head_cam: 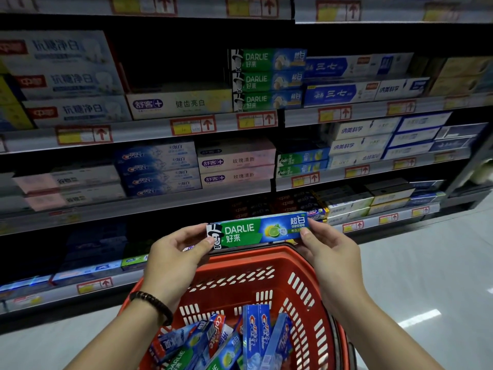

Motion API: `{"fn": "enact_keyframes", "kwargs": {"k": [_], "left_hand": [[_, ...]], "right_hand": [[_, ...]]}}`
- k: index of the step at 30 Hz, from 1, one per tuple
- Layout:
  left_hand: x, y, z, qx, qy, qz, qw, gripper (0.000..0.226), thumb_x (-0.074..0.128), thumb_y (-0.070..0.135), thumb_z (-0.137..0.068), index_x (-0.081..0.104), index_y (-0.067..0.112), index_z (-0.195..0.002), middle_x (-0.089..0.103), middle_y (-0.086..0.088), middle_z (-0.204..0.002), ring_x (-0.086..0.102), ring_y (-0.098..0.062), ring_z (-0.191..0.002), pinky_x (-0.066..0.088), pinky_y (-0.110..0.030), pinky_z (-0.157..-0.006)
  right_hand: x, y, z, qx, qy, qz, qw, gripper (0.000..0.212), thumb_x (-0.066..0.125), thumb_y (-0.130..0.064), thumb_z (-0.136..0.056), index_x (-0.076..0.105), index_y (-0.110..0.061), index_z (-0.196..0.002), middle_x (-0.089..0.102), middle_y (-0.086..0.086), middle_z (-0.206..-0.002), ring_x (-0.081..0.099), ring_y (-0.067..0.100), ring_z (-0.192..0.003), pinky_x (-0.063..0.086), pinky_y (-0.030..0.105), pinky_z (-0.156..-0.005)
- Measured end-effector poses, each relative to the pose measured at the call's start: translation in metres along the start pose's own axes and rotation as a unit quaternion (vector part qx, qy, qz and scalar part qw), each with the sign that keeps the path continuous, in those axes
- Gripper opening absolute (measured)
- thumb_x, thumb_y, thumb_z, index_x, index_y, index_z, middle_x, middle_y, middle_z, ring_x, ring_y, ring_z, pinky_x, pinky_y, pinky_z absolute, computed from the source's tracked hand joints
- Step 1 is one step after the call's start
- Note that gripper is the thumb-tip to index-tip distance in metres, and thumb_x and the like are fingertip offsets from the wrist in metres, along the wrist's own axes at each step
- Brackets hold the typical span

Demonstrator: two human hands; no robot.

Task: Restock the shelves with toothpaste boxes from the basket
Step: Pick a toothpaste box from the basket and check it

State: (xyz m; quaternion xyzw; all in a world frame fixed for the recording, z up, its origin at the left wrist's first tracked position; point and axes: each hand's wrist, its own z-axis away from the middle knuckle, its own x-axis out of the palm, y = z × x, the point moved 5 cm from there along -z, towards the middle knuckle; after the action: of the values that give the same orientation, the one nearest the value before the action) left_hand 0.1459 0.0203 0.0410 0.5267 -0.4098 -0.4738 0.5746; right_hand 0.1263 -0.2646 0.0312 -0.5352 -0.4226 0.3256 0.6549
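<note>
A green and blue Darlie toothpaste box (pixel 256 231) is held level above the red basket (pixel 298 279), label facing me. My left hand (pixel 176 252) pinches its left end and my right hand (pixel 328 247) pinches its right end. Inside the basket lie several more toothpaste boxes (pixel 240 340), among them blue Crest, red Colgate and green Darlie ones. On the shelf (pixel 221 126) at upper centre sits a stack of three matching Darlie boxes (pixel 266 80).
Shelves full of toothpaste boxes fill the view, with red and yellow price tags along the rails. A dark gap (pixel 173 65) sits above the white box left of the Darlie stack. Pale floor (pixel 413 276) lies to the right of the basket.
</note>
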Motion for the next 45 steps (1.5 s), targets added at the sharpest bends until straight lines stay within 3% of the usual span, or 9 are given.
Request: {"fn": "enact_keyframes", "kwargs": {"k": [5, 9, 11, 14, 19, 26, 35, 42, 45], "left_hand": [[-0.003, -0.002, -0.001, 0.014, 0.004, -0.028, 0.999, 0.023, 0.079, 0.015, -0.091, 0.081, 0.035, -0.100, 0.078, 0.009, -0.102, 0.075, -0.007, -0.092, 0.059, -0.033, -0.073], [-0.002, -0.003, -0.001, -0.008, -0.001, 0.025, 1.000, 0.013, 0.078, 0.020, -0.091, 0.083, 0.030, -0.097, 0.078, -0.001, -0.100, 0.076, -0.016, -0.093, 0.061, -0.036, -0.077], [-0.001, -0.003, -0.002, -0.025, 0.000, 0.065, 0.998, 0.009, 0.079, 0.023, -0.088, 0.084, 0.025, -0.095, 0.078, -0.004, -0.102, 0.076, -0.024, -0.098, 0.061, -0.036, -0.081], [0.000, 0.000, -0.002, -0.027, 0.007, 0.089, 0.996, 0.006, 0.078, 0.017, -0.090, 0.084, 0.016, -0.091, 0.079, -0.004, -0.100, 0.075, -0.024, -0.101, 0.062, -0.038, -0.085], [0.000, 0.003, 0.000, -0.020, 0.010, 0.109, 0.994, 0.007, 0.075, 0.001, -0.090, 0.078, 0.004, -0.095, 0.080, -0.009, -0.095, 0.077, -0.024, -0.096, 0.060, -0.041, -0.091], [-0.003, 0.009, 0.003, 0.005, 0.012, 0.092, 0.996, 0.023, 0.078, 0.004, -0.088, 0.077, 0.014, -0.108, 0.081, -0.006, -0.101, 0.077, -0.021, -0.100, 0.061, -0.031, -0.088], [0.002, 0.012, 0.007, 0.025, 0.030, 0.079, 0.996, 0.027, 0.080, 0.031, -0.080, 0.083, 0.009, -0.095, 0.081, -0.004, -0.097, 0.078, -0.016, -0.096, 0.058, -0.037, -0.094], [0.000, 0.011, 0.006, 0.027, 0.031, 0.068, 0.997, 0.011, 0.080, 0.020, -0.085, 0.083, 0.013, -0.093, 0.081, -0.001, -0.098, 0.077, -0.015, -0.098, 0.059, -0.041, -0.095], [-0.001, 0.009, 0.005, 0.020, 0.030, 0.056, 0.998, 0.011, 0.081, 0.016, -0.085, 0.083, 0.014, -0.096, 0.081, -0.003, -0.097, 0.077, -0.018, -0.097, 0.058, -0.042, -0.096]], "right_hand": [[-0.003, -0.001, 0.000, -0.032, 0.010, 0.030, 0.999, 0.024, 0.075, -0.014, -0.099, 0.076, -0.035, -0.111, 0.080, -0.012, -0.089, 0.079, 0.011, -0.084, 0.062, 0.028, -0.067], [-0.004, 0.001, -0.001, -0.038, 0.022, 0.066, 0.997, 0.028, 0.077, -0.013, -0.096, 0.078, -0.031, -0.118, 0.081, -0.006, -0.097, 0.078, 0.013, -0.093, 0.065, 0.041, -0.086], [-0.004, 0.000, 0.000, -0.044, 0.017, 0.072, 0.996, 0.028, 0.079, -0.012, -0.095, 0.078, -0.032, -0.114, 0.081, -0.008, -0.096, 0.078, 0.012, -0.095, 0.064, 0.039, -0.088], [-0.002, -0.002, 0.003, -0.045, 0.010, 0.064, 0.997, 0.024, 0.083, -0.019, -0.091, 0.077, -0.035, -0.108, 0.079, -0.014, -0.093, 0.077, 0.014, -0.093, 0.064, 0.037, -0.082], [0.001, -0.007, 0.006, -0.035, 0.000, 0.034, 0.999, 0.015, 0.081, -0.027, -0.092, 0.078, -0.028, -0.106, 0.080, -0.005, -0.092, 0.079, 0.018, -0.087, 0.062, 0.028, -0.066], [0.003, -0.010, 0.009, -0.038, -0.007, 0.038, 0.999, 0.012, 0.080, -0.027, -0.093, 0.078, -0.022, -0.104, 0.081, -0.001, -0.092, 0.080, 0.017, -0.085, 0.061, 0.026, -0.063], [0.003, -0.014, 0.011, -0.029, 0.004, 0.044, 0.999, 0.021, 0.086, -0.030, -0.085, 0.077, -0.017, -0.099, 0.081, 0.005, -0.088, 0.080, 0.024, -0.086, 0.066, 0.048, -0.078], [0.003, -0.017, 0.013, -0.037, 0.001, 0.049, 0.998, 0.017, 0.082, -0.028, -0.089, 0.077, -0.016, -0.100, 0.081, -0.001, -0.087, 0.079, 0.014, -0.082, 0.061, 0.025, -0.060], [0.002, -0.014, 0.011, -0.021, -0.001, 0.029, 0.999, 0.015, 0.083, -0.020, -0.089, 0.077, -0.014, -0.101, 0.082, 0.002, -0.092, 0.080, 0.016, -0.086, 0.061, 0.024, -0.059]]}}
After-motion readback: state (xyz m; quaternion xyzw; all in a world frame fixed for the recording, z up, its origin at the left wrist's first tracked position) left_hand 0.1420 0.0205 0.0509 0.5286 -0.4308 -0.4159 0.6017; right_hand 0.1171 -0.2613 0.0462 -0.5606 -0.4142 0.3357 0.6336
